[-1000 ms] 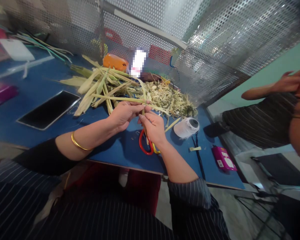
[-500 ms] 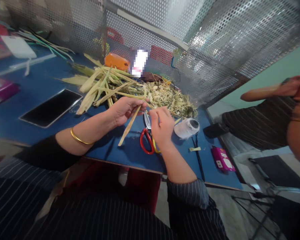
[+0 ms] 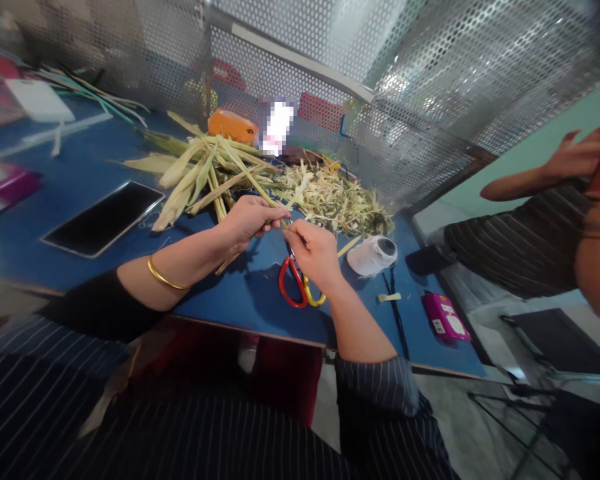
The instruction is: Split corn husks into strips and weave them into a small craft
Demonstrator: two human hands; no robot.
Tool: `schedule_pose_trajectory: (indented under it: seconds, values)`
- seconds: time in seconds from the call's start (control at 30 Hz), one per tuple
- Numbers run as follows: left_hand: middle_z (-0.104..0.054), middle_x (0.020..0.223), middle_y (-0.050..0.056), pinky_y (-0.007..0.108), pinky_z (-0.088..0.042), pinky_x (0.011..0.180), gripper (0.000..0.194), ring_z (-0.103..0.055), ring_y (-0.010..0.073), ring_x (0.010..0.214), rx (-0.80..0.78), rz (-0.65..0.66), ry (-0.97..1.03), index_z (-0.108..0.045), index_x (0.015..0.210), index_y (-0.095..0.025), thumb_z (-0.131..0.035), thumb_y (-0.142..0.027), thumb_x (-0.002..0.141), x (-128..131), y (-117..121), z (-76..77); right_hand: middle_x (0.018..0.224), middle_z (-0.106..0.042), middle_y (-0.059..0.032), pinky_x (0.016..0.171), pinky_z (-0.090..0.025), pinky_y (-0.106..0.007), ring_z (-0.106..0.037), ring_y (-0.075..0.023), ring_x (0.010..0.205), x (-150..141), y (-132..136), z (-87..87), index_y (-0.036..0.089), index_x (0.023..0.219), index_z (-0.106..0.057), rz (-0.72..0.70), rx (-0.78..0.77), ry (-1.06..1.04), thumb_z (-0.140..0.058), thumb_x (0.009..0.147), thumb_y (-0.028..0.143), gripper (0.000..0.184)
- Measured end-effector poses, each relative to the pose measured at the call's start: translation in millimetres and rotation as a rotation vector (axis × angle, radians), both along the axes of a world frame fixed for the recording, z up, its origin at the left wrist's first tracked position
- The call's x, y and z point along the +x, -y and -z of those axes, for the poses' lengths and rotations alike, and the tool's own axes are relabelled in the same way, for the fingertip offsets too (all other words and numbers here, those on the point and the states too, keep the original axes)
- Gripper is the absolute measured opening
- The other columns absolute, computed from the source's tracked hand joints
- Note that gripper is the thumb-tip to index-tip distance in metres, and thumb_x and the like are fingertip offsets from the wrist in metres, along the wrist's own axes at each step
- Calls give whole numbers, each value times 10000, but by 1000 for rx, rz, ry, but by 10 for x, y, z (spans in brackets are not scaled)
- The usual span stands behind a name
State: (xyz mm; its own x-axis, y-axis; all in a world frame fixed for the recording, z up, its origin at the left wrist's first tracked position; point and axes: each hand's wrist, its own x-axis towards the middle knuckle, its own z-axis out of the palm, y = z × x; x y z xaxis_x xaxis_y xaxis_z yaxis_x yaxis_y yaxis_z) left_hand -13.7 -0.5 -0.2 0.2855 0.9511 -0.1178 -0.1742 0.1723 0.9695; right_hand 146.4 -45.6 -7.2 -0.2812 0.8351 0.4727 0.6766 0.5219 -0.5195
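Both hands worked over the middle of the blue table, close together. The left hand had its thumb and forefinger pinched on a pale husk strip, with the other fingers curled in beneath. The right hand, just beside it on the right, was closed in a loose fist, its thumb and bent forefinger gripping the strip at the near end. From there the strip slanted up to the far left, passing in front of a bundle of husks that lay on the far left side of the hands. A tan end showed below the left hand; whether it belonged to the same strip could not be told. Beyond the hands, on the far right, spread a heap of shredded bits. A pair of scissors lay under the right hand, its red and yellow handles toward the near edge, the blades mostly hidden. To the right stood a tilted spool of white thread, and nearer, a black cord and a purple packet. A dark-screened phone lay to the left, and an orange packet sat at the far side, behind the bundle.
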Motion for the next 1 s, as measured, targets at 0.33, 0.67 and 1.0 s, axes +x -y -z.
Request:
schedule_pose_trajectory:
  seconds: [0.33,0.67,1.0]
  values:
    - [-568,564,22,184,-235,361,318,-377,43,386,10,271,-17,-633,670,-135,-626,-410,828,-5,34,-8,692,-629,16,619,-458,-242,-540,-93,590,64,-209,109,189,804,-665,68,-471,-894,-687,720,502,324]
    - [-551,495,0,179,-266,413,284,-387,37,414,178,265,-196,-663,592,-117,-759,-364,693,48,45,102,477,-511,53,507,-373,-233,-445,-81,477,-12,-229,190,168,592,-605,224,-323,-895,-703,699,405,277]
    - [-692,701,63,187,-387,451,225,-552,88,526,178,26,-95,-721,727,-116,-724,-341,723,1,39,20,662,-643,-10,585,-484,-276,-591,-133,546,79,-184,51,173,783,-650,-5,-508,-630,-599,775,589,419]
